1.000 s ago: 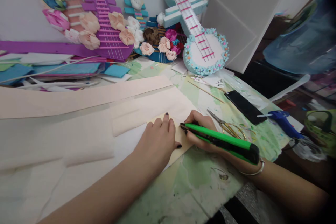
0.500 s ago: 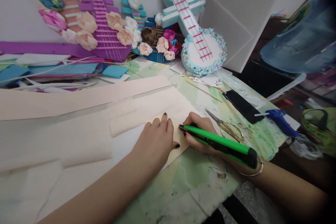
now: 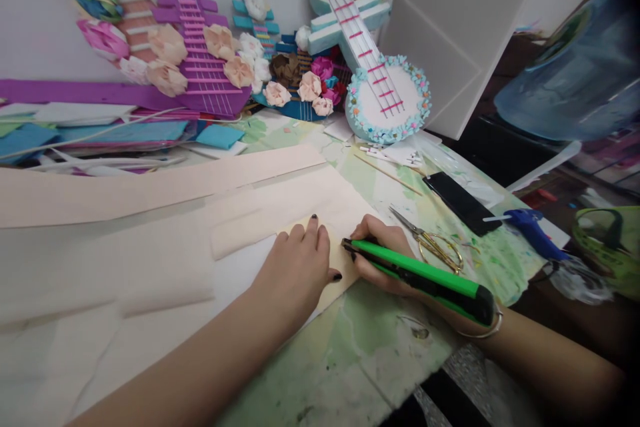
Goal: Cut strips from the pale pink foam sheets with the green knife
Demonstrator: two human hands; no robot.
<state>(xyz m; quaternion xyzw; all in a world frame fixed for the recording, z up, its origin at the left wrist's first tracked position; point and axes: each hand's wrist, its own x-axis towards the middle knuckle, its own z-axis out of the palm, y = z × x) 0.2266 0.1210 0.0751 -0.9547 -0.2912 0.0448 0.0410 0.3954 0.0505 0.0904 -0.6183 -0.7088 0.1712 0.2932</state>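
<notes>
My right hand [image 3: 383,250] is closed around a green and black utility knife [image 3: 425,275], its black nose low over a pale yellow sheet [image 3: 337,291]. Whether a blade is out I cannot tell. Flat on that sheet lies my left hand [image 3: 303,263], fingers stretched out, beside the knife's nose. Part of the yellow sheet is hidden under the left hand. A white sheet [image 3: 245,270] shows to the left of it, and larger cream paper [image 3: 280,197] spreads around and beyond both.
Gold-handled scissors [image 3: 435,247] lie right of my right hand, with a black phone [image 3: 460,202] and a blue glue gun [image 3: 535,233] further off. A thin wooden stick [image 3: 387,173] lies behind. Decorated model instruments, one light blue [image 3: 387,97], one purple [image 3: 200,53], stand against the wall.
The knife's rear end has dipped very slightly to the lower right in my right hand. My left hand has stayed in place on the sheet.
</notes>
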